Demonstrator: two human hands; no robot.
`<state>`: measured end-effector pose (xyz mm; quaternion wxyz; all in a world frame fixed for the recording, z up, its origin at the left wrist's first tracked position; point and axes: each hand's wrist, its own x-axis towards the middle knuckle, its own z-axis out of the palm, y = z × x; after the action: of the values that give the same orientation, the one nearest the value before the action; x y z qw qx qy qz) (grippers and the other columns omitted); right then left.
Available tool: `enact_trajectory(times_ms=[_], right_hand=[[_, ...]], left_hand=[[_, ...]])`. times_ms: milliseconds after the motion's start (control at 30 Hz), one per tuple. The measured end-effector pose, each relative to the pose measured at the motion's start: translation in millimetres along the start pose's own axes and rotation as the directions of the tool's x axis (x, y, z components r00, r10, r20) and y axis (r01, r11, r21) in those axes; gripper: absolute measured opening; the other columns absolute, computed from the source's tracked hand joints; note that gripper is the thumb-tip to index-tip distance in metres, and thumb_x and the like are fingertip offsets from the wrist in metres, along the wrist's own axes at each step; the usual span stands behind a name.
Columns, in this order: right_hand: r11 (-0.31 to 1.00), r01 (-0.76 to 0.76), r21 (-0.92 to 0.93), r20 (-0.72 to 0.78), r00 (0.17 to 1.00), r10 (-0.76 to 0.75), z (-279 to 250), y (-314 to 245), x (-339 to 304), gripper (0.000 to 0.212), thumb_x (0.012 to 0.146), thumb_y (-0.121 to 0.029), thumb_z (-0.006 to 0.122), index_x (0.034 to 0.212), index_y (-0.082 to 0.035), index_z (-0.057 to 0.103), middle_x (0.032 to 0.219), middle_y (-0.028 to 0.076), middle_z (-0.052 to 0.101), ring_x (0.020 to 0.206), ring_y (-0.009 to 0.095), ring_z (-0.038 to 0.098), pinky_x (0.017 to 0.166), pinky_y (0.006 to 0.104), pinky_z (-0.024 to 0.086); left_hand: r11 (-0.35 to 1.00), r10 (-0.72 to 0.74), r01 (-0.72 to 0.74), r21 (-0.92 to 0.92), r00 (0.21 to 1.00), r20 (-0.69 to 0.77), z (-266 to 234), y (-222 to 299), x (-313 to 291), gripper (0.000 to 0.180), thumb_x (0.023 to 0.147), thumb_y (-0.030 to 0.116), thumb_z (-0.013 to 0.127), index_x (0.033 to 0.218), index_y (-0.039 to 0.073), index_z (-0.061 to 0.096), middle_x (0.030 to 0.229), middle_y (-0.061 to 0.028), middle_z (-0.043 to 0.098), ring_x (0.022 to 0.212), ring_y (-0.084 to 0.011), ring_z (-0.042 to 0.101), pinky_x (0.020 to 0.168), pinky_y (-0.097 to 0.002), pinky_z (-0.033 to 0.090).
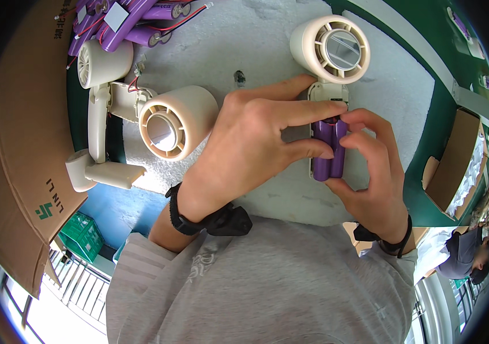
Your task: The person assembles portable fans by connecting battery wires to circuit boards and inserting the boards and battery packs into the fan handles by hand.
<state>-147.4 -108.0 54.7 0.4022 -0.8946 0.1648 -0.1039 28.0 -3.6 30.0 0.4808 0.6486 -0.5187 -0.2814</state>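
1. Pale grey padding [267, 54] covers a green workbench [419, 200] on a busy shop floor, a brown cardboard carton [21, 143] standing at far left and a green plastic crate [82, 236] below the bench edge.

2. Purple battery cells [155, 11] with red and black leads lie heaped at the upper left, above a cream fan body [107, 63] with its handle shell opened and a loose cream casing piece [112, 172].

3. Next to these, a cream fan head [201, 114] rests on its side, its silver disc facing the worker.

4. A worker's left hand [250, 126], black band at the wrist, reaches across with index finger and thumb spread apart, both touching the work; whether it grips or merely steadies, an onlooker cannot tell.

5. Beneath those fingers, a purple battery pack [329, 137] of two side-by-side cells lies along the open handle of a cream handheld fan [304, 46], its round head pointing away from the worker.

6. Bent around the pack's right edge and near end, the right hand [382, 172] clamps it between fingertips and thumb, its fingers nearly meeting the left index.

7. At far right, an open cardboard box [448, 163] holds clear wrapping; beyond, another person in dark clothing [462, 252] appears.
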Motion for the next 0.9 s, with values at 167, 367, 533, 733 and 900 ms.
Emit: enact_trajectory(times_ms=[167, 367, 533, 733, 900], right_hand=[[0.997, -0.066, 0.046, 0.084, 0.995, 0.062, -4.6, -0.3, 2.8, 0.069, 0.056, 0.013, 0.075, 0.117, -0.008, 0.05, 0.128, 0.018, 0.046, 0.108, 0.032, 0.059, 0.088, 0.037, 0.057], [0.992, -0.104, 0.072, 0.095, 0.991, 0.097, -5.2, 3.2, 6.2, 0.076, 0.056, 0.014, 0.076, 0.123, -0.009, 0.048, 0.128, 0.016, 0.044, 0.11, 0.031, 0.057, 0.089, 0.0381, 0.057], [0.985, -0.167, 0.053, 0.042, 0.985, 0.165, -2.5, -0.7, 12.3, 0.077, 0.056, 0.011, 0.078, 0.124, -0.008, 0.049, 0.127, 0.015, 0.044, 0.11, 0.03, 0.057, 0.089, 0.0384, 0.057], [0.999, -0.018, -0.03, 0.043, 0.999, 0.019, -6.0, 3.3, 6.2, 0.071, 0.059, 0.004, 0.082, 0.123, -0.005, 0.054, 0.125, 0.016, 0.047, 0.11, 0.029, 0.057, 0.087, 0.0356, 0.057], [0.984, 0.09, -0.151, 0.03, 0.996, -0.086, -1.0, 4.1, -6.3, 0.067, 0.059, -0.005, 0.086, 0.12, 0.001, 0.059, 0.124, 0.016, 0.051, 0.104, 0.029, 0.061, 0.085, 0.0345, 0.055]], left_hand=[[1.0, 0.009, -0.009, -0.002, 1.0, 0.003, -0.2, -0.5, 0.3, 0.055, 0.057, 0.009, 0.088, 0.11, 0.01, 0.073, 0.118, -0.0185, 0.066, 0.09, -0.0255, 0.071, 0.076, -0.0306, 0.058], [1.0, 0.012, -0.012, 0.009, 1.0, 0.004, 1.1, -2.1, 1.0, 0.055, 0.057, 0.006, 0.086, 0.11, 0.009, 0.072, 0.117, -0.0159, 0.067, 0.081, -0.022, 0.071, 0.071, -0.0299, 0.057], [1.0, 0.002, -0.002, -0.026, 1.0, -0.009, 2.1, -2.0, 4.2, 0.054, 0.058, 0.003, 0.085, 0.11, 0.007, 0.071, 0.116, -0.0164, 0.067, 0.08, -0.0219, 0.071, 0.072, -0.0301, 0.057], [0.996, 0.009, -0.012, -0.085, 0.999, -0.031, 2.1, -0.3, 0.0, 0.051, 0.061, 0.002, 0.083, 0.11, 0.007, 0.071, 0.112, -0.0175, 0.067, 0.087, -0.029, 0.069, 0.074, -0.0329, 0.056], [0.991, -0.018, 0.021, -0.135, 1.0, 0.023, 2.2, 3.2, -2.9, 0.05, 0.063, 0.002, 0.081, 0.111, 0.008, 0.07, 0.114, -0.0192, 0.065, 0.09, -0.0349, 0.067, 0.078, -0.0372, 0.055]])
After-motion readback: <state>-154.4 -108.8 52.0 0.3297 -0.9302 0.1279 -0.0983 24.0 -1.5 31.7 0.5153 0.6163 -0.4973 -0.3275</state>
